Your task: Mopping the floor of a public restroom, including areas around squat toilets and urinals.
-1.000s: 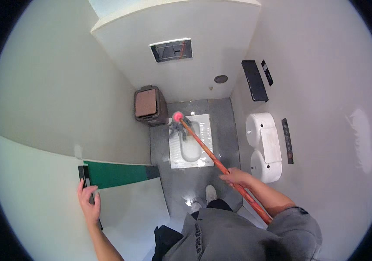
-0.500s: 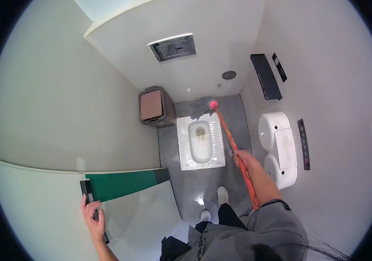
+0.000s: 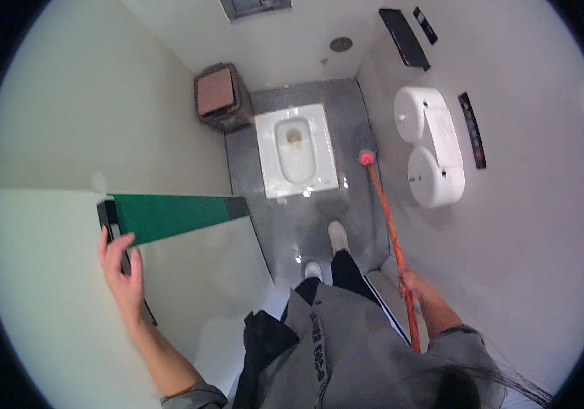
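My right hand (image 3: 413, 282) is wrapped around the orange handle of a mop (image 3: 389, 218). Its pink collar and dark grey mop head rest on the floor between the squat toilet (image 3: 326, 178) and the right wall. The white toilet is set in the grey floor, with a brownish patch in its bowl. At the left, my left hand (image 3: 123, 273) lies against the black door fitting (image 3: 108, 213) on the pale door, its fingers apart. Part of the fitting is hidden behind that hand.
A brown lidded bin (image 3: 215, 94) stands in the far left corner. On the right wall are a white double paper-roll dispenser (image 3: 447, 146) and a black shelf (image 3: 404, 39). A green strip (image 3: 176, 217) lies beside the door. The grey floor (image 3: 285, 232) looks wet and shiny.
The mop head has moved from behind the toilet to its right side, nearer to me. My right hand has drawn back with the handle. My left hand stays at the door fitting; the view has shifted.
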Motion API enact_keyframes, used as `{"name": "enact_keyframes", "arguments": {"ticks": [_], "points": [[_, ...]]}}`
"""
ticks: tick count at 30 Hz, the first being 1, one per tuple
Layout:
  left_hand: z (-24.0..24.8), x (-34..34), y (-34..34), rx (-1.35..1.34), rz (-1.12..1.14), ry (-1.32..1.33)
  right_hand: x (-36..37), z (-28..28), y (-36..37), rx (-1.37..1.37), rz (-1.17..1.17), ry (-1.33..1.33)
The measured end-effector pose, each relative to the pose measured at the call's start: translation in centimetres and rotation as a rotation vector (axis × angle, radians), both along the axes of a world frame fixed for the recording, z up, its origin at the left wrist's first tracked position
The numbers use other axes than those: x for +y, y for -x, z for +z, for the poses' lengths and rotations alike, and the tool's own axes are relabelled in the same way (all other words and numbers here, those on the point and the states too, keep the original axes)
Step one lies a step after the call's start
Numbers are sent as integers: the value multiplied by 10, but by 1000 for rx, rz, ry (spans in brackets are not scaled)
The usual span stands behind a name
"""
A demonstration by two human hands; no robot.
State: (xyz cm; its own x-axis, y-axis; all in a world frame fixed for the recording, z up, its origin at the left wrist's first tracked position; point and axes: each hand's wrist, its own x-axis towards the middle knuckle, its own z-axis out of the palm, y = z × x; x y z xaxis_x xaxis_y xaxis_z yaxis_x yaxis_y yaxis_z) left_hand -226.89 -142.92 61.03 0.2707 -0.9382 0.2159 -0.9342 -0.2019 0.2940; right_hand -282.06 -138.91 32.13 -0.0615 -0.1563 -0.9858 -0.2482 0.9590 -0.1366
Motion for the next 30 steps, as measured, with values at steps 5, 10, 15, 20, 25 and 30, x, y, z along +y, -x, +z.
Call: {"name": "enact_keyframes", "arguments": {"ticks": [5,10,15,20,25,30], "points": [[0,3,3,46,20,26,106,82,-19,17,-193,-301],[-7,5,-4,-33,-48,52,133,108,-44,-368,-627,-445],[-4,6,-2,-89,-47,59,124,92,-83,-727,-906,-583],[-4,9,-5,-126,-55,73,88,53,-113,-1227,-1216,-722],[-13,9,-11,-80,-63,98,30,29,-148,-1244,-1222,-543],[-15,16,-20,-81,-46,117,28,81,-148,-1164,-880,-527]]}}
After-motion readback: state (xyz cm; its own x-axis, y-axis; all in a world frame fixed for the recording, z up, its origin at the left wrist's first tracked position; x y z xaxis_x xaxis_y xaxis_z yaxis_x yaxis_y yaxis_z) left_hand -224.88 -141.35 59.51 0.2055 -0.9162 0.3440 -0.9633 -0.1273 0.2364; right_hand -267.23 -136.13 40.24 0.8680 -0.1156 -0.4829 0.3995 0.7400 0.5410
